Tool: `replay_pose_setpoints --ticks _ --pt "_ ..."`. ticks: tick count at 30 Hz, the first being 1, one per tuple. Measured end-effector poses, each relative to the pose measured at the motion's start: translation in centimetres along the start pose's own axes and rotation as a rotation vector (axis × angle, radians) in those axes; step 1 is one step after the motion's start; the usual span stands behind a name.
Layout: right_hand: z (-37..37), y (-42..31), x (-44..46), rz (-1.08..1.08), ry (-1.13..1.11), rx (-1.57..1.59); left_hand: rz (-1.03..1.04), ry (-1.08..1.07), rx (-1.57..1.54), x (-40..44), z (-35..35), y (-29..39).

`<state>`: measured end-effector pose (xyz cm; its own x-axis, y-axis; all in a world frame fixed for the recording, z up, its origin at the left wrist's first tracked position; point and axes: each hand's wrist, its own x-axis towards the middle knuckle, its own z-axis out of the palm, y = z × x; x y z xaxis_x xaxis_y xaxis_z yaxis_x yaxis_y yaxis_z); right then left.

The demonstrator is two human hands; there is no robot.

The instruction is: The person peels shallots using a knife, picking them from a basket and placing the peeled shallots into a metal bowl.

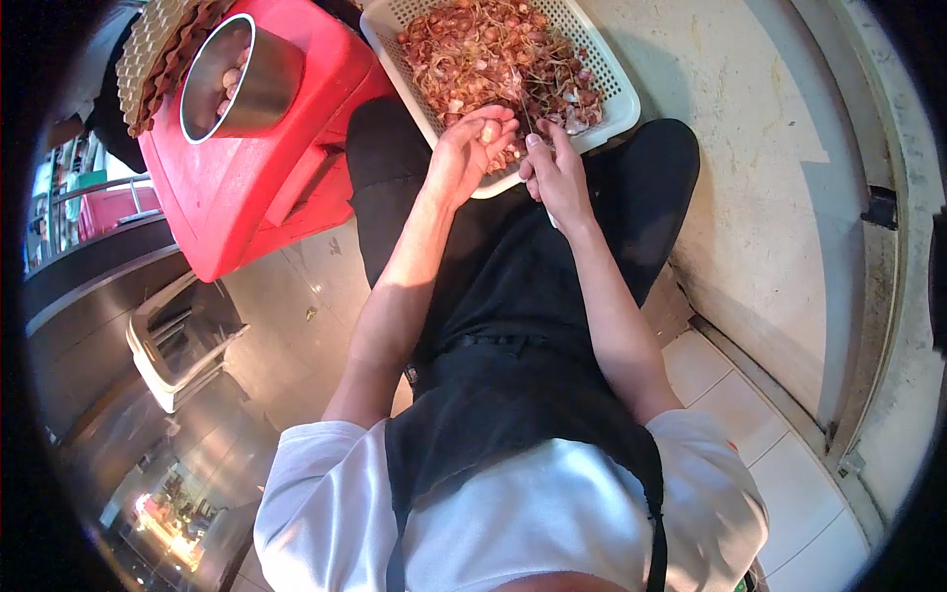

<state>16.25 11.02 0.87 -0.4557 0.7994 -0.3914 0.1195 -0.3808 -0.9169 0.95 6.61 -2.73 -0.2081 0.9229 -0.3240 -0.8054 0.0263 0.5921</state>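
Observation:
My left hand is turned palm up over the near side of a white plastic basket, its fingers curled around a small pale shallot. Close beside it, my right hand grips a small knife, whose thin blade points away from me into the basket. The end of a pale handle shows below that palm. Reddish shallots with dry skins and stringy roots fill the basket. Darker, purplish pieces lie toward its right side.
To the left, a steel pot holding several pale bulbs stands on a red plastic stool. Egg-tray-like cartons are beside it. A wall rises on the right; a whitish chair-like frame stands at lower left.

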Motion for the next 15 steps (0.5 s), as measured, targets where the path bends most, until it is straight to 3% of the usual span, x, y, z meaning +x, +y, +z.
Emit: replay_pose_setpoints --ticks 4,10,13,15 --pt "0.0 0.1 0.0 0.001 -0.005 0.014 0.003 -0.016 0.046 -0.5 0.5 0.1" --pt "-0.1 0.1 0.1 -0.023 -0.014 0.017 -0.143 -0.200 -0.106 -0.1 -0.5 0.3" --pt "-0.1 0.1 0.1 -0.039 0.007 0.000 -0.101 -0.072 -0.003 -0.3 0.3 0.1" --pt "-0.1 0.0 0.0 -0.032 0.010 -0.003 -0.104 -0.142 -0.047 -0.2 -0.4 0.0"
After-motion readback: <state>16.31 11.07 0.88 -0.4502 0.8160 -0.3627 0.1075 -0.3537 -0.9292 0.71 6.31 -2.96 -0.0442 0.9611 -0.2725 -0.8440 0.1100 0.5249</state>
